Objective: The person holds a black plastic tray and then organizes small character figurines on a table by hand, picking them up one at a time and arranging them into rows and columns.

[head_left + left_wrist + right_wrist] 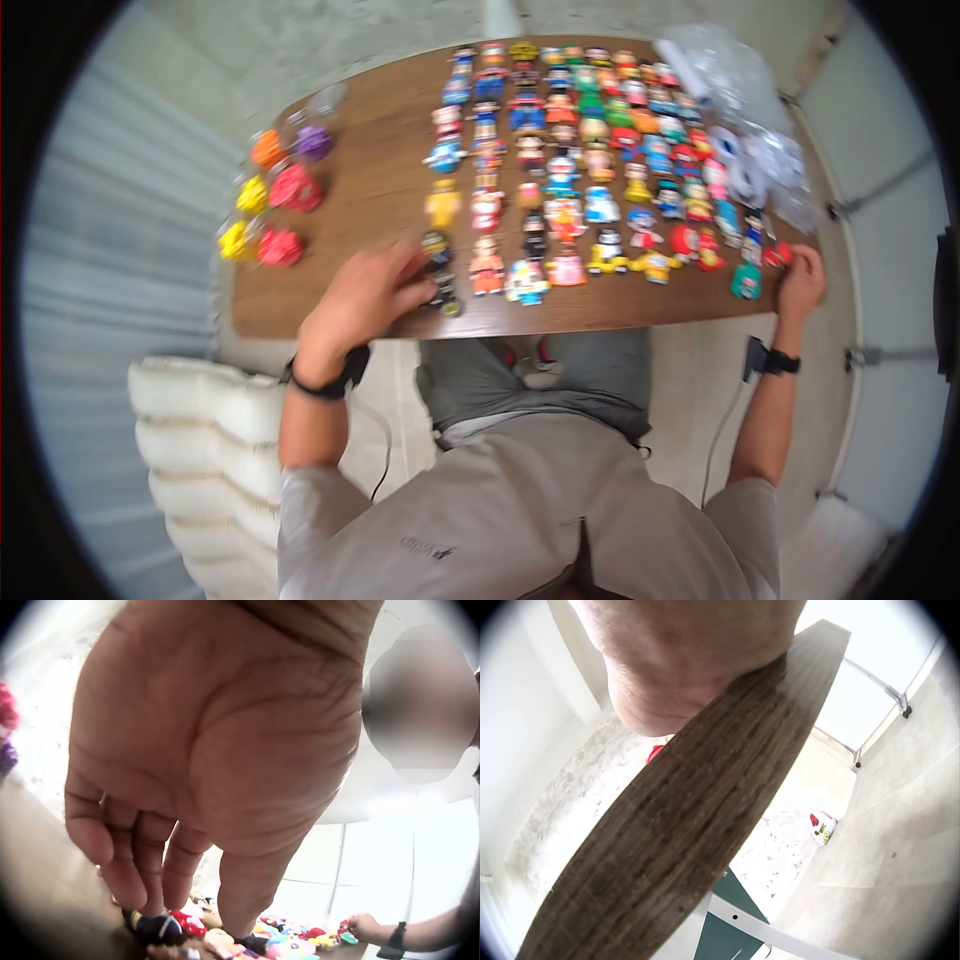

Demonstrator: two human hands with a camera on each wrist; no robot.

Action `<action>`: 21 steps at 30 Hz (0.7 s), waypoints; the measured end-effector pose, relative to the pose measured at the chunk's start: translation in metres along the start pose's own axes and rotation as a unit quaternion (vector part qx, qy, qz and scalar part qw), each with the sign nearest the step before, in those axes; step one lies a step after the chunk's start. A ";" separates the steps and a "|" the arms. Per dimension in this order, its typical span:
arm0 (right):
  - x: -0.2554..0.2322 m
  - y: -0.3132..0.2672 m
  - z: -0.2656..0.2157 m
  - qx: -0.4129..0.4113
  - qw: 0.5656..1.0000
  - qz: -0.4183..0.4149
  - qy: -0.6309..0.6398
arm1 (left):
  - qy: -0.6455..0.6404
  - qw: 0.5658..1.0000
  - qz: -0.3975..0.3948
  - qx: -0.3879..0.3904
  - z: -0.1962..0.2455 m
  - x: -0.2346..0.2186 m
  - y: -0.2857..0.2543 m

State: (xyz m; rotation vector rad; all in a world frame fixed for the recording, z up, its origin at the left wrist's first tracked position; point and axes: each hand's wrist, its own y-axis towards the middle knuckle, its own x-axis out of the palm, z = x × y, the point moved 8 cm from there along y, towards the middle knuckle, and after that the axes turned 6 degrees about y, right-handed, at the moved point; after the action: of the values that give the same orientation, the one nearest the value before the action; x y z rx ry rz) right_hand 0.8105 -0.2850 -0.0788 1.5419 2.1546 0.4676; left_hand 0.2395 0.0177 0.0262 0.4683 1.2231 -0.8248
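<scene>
My left hand (362, 290) reaches over the table's front edge, beside a black figurine (436, 248) and another dark toy (445, 296) at the near end of the leftmost row. In the left wrist view its fingers (124, 881) point loosely down with a gap to the thumb, and a dark figurine (157, 928) lies under the fingertips. At the table's right edge rests my right hand (802, 285), close beside a red toy (777, 255). The right wrist view shows only the heel of this hand (682, 682) against the table edge; its fingers are hidden there.
Rows of small colourful figurines (562, 175) cover the middle and right of the brown table (375, 150). Orange, purple, red and yellow toys (295, 187) stand at the left. Clear plastic bags (735, 85) lie at the back right. A white padded seat (205, 410) is at lower left.
</scene>
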 end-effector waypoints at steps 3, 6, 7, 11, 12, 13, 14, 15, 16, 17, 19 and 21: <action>0.005 -0.002 -0.030 -0.027 0.998 -0.009 -0.058 | -0.033 0.998 0.007 -0.047 -0.003 0.025 -0.023; 0.004 -0.003 -0.020 0.017 0.999 -0.001 -0.050 | -0.035 0.997 0.058 -0.032 0.004 0.026 -0.030; 0.003 -0.003 -0.017 0.026 0.999 -0.001 -0.048 | -0.024 0.996 0.078 -0.022 0.004 0.026 -0.033; 0.005 -0.005 -0.025 0.029 0.999 0.018 -0.021 | -0.232 0.933 0.235 -0.142 -0.046 0.041 -0.047; 0.005 -0.006 -0.026 0.035 0.999 0.021 -0.025 | -0.285 0.908 0.271 -0.145 -0.066 0.054 -0.049; 0.003 -0.006 -0.024 0.040 0.999 0.028 -0.023 | -0.337 0.878 0.306 -0.148 -0.081 0.064 -0.052; 0.001 -0.006 -0.022 0.044 0.998 0.033 -0.020 | -0.340 0.866 0.330 -0.160 -0.085 0.067 -0.058; -0.001 -0.005 -0.019 0.049 0.998 0.038 -0.017 | -0.342 0.853 0.353 -0.173 -0.089 0.068 -0.063; 0.000 -0.005 -0.018 0.053 0.998 0.031 0.000 | -0.344 0.840 0.376 -0.186 -0.092 0.069 -0.067; 0.000 -0.006 -0.017 0.058 0.998 0.023 0.016 | -0.343 0.836 0.387 -0.184 -0.093 0.070 -0.067; 0.001 -0.005 -0.022 0.057 0.997 -0.002 0.056 | -0.341 0.826 0.410 -0.180 -0.095 0.070 -0.069; 0.002 -0.005 -0.032 0.048 0.993 -0.032 0.103 | -0.341 0.827 0.415 -0.167 -0.094 0.071 -0.068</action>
State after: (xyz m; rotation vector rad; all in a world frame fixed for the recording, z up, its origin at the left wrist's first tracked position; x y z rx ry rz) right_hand 0.7886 -0.2849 -0.0552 1.5284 2.4074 0.5299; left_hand 0.1358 0.0206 -0.0619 0.3179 0.3775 0.0187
